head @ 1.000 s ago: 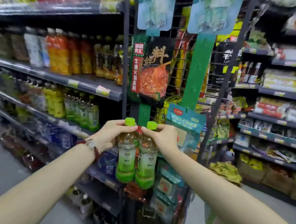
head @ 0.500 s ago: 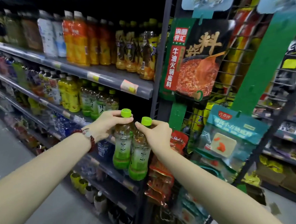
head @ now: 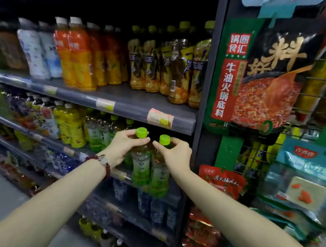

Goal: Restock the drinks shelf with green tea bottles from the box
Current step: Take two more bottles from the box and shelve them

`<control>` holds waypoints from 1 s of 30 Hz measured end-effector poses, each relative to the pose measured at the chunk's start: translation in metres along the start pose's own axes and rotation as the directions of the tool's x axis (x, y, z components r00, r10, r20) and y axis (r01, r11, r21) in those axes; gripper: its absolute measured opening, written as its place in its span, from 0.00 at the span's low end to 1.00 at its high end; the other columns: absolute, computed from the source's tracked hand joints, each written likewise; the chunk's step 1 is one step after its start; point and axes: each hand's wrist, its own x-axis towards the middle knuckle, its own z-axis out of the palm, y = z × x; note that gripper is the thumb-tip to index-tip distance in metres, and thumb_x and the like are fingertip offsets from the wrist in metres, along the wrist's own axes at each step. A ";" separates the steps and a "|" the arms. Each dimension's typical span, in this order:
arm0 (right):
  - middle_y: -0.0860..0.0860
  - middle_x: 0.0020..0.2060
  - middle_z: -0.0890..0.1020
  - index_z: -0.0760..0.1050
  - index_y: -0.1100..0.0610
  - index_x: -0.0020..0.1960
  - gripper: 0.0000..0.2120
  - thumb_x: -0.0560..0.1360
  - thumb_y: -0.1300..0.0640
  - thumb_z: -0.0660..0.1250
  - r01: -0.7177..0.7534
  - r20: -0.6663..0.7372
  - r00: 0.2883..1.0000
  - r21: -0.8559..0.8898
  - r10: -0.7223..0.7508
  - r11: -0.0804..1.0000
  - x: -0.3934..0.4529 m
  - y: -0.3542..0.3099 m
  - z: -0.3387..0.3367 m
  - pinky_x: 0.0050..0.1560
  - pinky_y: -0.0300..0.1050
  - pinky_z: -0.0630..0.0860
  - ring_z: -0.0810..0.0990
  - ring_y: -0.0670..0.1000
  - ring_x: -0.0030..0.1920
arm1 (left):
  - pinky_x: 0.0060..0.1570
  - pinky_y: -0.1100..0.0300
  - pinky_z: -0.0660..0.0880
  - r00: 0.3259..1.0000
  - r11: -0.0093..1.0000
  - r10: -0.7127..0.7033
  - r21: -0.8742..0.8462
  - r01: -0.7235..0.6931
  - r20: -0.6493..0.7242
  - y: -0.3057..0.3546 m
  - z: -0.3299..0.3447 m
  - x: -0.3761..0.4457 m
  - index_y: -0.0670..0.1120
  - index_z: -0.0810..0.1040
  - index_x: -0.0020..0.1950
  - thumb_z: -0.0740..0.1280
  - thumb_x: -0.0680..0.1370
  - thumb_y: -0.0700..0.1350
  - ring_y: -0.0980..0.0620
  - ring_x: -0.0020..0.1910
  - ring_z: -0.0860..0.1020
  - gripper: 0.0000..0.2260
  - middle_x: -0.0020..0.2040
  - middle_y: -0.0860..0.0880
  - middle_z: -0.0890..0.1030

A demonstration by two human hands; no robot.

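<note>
At the shelf [head: 117,175] front, left hand [head: 118,149] and right hand [head: 175,156] each grasp a green tea bottle [head: 141,166] by the neck. Placement step: next, set both down right of the stocked row.

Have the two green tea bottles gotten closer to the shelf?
Yes. The bottles moved toward the shelf's dark upright post, from in front of the hanging snack rack into the shelf bay.

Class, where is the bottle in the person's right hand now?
Centre of the head view: the right-hand bottle hangs beside the left-hand bottle, before the second shelf's empty right end.
</note>
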 end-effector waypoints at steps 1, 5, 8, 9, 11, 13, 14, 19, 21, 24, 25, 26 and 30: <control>0.47 0.42 0.87 0.85 0.54 0.47 0.14 0.66 0.47 0.77 0.011 -0.013 1.000 -0.004 -0.011 1.000 0.003 -0.001 0.003 0.53 0.42 0.77 0.83 0.46 0.48 | 0.53 0.56 0.78 1.000 1.000 0.016 -0.014 -0.016 0.013 0.000 -0.001 0.006 0.46 0.85 0.48 0.76 0.65 0.36 0.48 0.48 0.84 0.13 0.47 0.44 0.86; 0.48 0.40 0.87 0.85 0.56 0.44 0.13 0.67 0.47 0.77 0.035 -0.093 0.995 -0.040 -0.039 0.999 0.014 0.002 0.017 0.52 0.42 0.77 0.83 0.47 0.47 | 0.45 0.60 0.81 0.995 0.996 0.070 -0.051 -0.067 0.076 -0.007 -0.009 0.030 0.46 0.85 0.44 0.76 0.66 0.35 0.51 0.43 0.84 0.10 0.42 0.47 0.87; 0.47 0.39 0.86 0.83 0.56 0.43 0.12 0.67 0.47 0.76 0.040 -0.156 0.986 -0.069 -0.050 0.997 0.017 0.005 0.028 0.49 0.38 0.75 0.83 0.46 0.45 | 0.47 0.58 0.81 0.992 0.993 0.086 -0.085 -0.079 0.093 -0.016 -0.011 0.043 0.44 0.85 0.44 0.75 0.67 0.33 0.51 0.43 0.83 0.09 0.41 0.47 0.86; 0.46 0.38 0.85 0.82 0.55 0.43 0.11 0.68 0.48 0.76 0.042 -0.176 0.983 -0.077 -0.055 0.996 0.017 0.006 0.032 0.47 0.34 0.73 0.82 0.45 0.44 | 0.48 0.59 0.80 0.991 0.992 0.092 -0.094 -0.082 0.099 -0.019 -0.012 0.046 0.44 0.84 0.45 0.75 0.67 0.33 0.51 0.42 0.83 0.09 0.41 0.48 0.86; 0.45 0.38 0.84 0.82 0.54 0.43 0.10 0.68 0.49 0.77 0.041 -0.222 0.973 -0.084 -0.059 0.996 0.019 0.009 0.037 0.45 0.31 0.70 0.81 0.43 0.43 | 0.44 0.63 0.80 0.987 0.990 0.104 -0.110 -0.091 0.125 -0.027 -0.013 0.052 0.44 0.84 0.45 0.75 0.67 0.33 0.55 0.41 0.83 0.10 0.40 0.51 0.86; 0.45 0.39 0.84 0.82 0.54 0.44 0.10 0.68 0.49 0.77 0.036 -0.258 0.964 -0.096 -0.059 0.995 0.020 0.013 0.039 0.47 0.36 0.73 0.81 0.44 0.44 | 0.42 0.66 0.79 0.981 0.988 0.110 -0.126 -0.091 0.158 -0.032 -0.012 0.058 0.45 0.84 0.46 0.75 0.67 0.33 0.57 0.41 0.83 0.11 0.40 0.52 0.86; 0.46 0.40 0.85 0.82 0.55 0.45 0.11 0.68 0.49 0.77 0.029 -0.270 0.961 -0.106 -0.057 0.994 0.021 0.015 0.040 0.48 0.38 0.74 0.82 0.44 0.45 | 0.42 0.67 0.79 0.979 0.987 0.112 -0.132 -0.090 0.170 -0.035 -0.011 0.061 0.45 0.84 0.46 0.75 0.67 0.33 0.57 0.42 0.83 0.11 0.41 0.52 0.86; 0.47 0.43 0.85 0.83 0.57 0.48 0.13 0.68 0.50 0.77 -0.015 -0.333 0.943 -0.102 -0.019 0.995 0.025 0.024 0.043 0.48 0.37 0.74 0.82 0.44 0.47 | 0.44 0.66 0.78 0.966 0.985 0.119 -0.150 -0.086 0.229 -0.046 -0.006 0.076 0.48 0.85 0.44 0.76 0.67 0.34 0.56 0.45 0.83 0.10 0.43 0.52 0.87; 0.47 0.42 0.85 0.83 0.56 0.47 0.12 0.68 0.51 0.76 -0.030 -0.342 0.940 -0.101 -0.007 0.994 0.029 0.024 0.044 0.49 0.39 0.75 0.82 0.45 0.47 | 0.46 0.65 0.79 0.965 0.988 0.098 -0.137 -0.065 0.245 -0.049 -0.005 0.083 0.48 0.85 0.44 0.77 0.67 0.37 0.54 0.47 0.84 0.09 0.44 0.51 0.87; 0.46 0.41 0.85 0.82 0.56 0.46 0.11 0.68 0.50 0.76 -0.073 -0.328 0.944 -0.109 0.034 0.991 0.038 0.023 0.045 0.50 0.40 0.75 0.83 0.47 0.48 | 0.55 0.56 0.77 0.974 0.994 0.062 -0.098 -0.042 0.217 -0.050 -0.004 0.094 0.45 0.84 0.48 0.78 0.66 0.40 0.50 0.51 0.83 0.12 0.49 0.46 0.85; 0.45 0.39 0.84 0.82 0.54 0.44 0.10 0.68 0.50 0.76 -0.087 -0.332 0.942 -0.122 0.042 0.989 0.041 0.023 0.046 0.49 0.39 0.74 0.82 0.47 0.47 | 0.56 0.56 0.76 0.976 0.996 0.056 -0.086 -0.038 0.211 -0.050 -0.004 0.097 0.45 0.83 0.48 0.78 0.66 0.40 0.50 0.52 0.82 0.13 0.50 0.47 0.85; 0.44 0.39 0.83 0.81 0.52 0.43 0.09 0.68 0.49 0.76 -0.099 -0.339 0.940 -0.134 0.048 0.986 0.043 0.023 0.046 0.49 0.39 0.73 0.82 0.47 0.47 | 0.56 0.56 0.76 0.976 0.996 0.051 -0.082 -0.034 0.213 -0.051 -0.004 0.100 0.46 0.83 0.48 0.79 0.65 0.41 0.50 0.52 0.82 0.13 0.50 0.48 0.85; 0.44 0.38 0.83 0.79 0.48 0.41 0.08 0.67 0.47 0.76 -0.113 -0.330 0.943 -0.186 0.046 0.976 0.048 0.025 0.047 0.51 0.40 0.72 0.81 0.46 0.46 | 0.58 0.54 0.76 0.975 0.998 0.017 -0.066 -0.003 0.223 -0.053 -0.006 0.104 0.44 0.83 0.50 0.79 0.65 0.42 0.49 0.53 0.82 0.15 0.51 0.46 0.85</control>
